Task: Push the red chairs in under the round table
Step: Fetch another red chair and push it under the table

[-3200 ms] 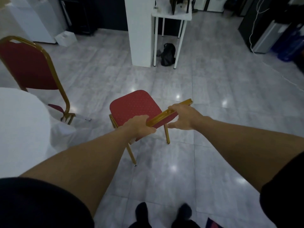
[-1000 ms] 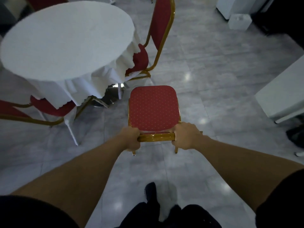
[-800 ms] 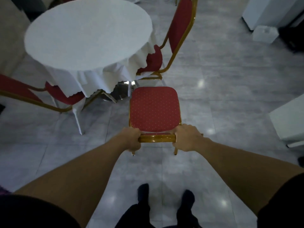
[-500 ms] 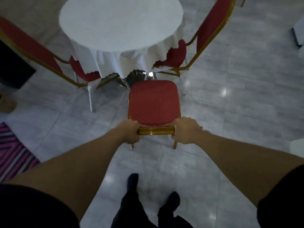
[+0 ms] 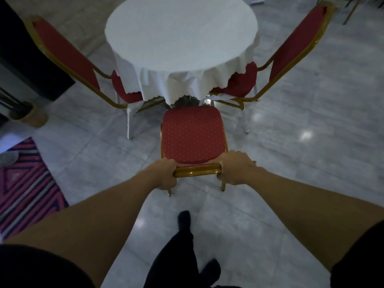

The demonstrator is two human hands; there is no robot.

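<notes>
Round table (image 5: 180, 32), draped in a white cloth (image 5: 166, 84), stands at the far middle of the tiled floor (image 5: 301, 163). Left of the table a red chair (image 5: 68, 59) has its seat under the cloth edge; right of the table another chair (image 5: 291, 50) sits likewise. Just in front of the table the third chair (image 5: 193, 134) stands with its seat front at the cloth hem. The left hand (image 5: 164, 175) and right hand (image 5: 234, 169) are both clenched around its gold top rail (image 5: 197, 170). A striped rug (image 5: 22, 183) lies well left of the table.
</notes>
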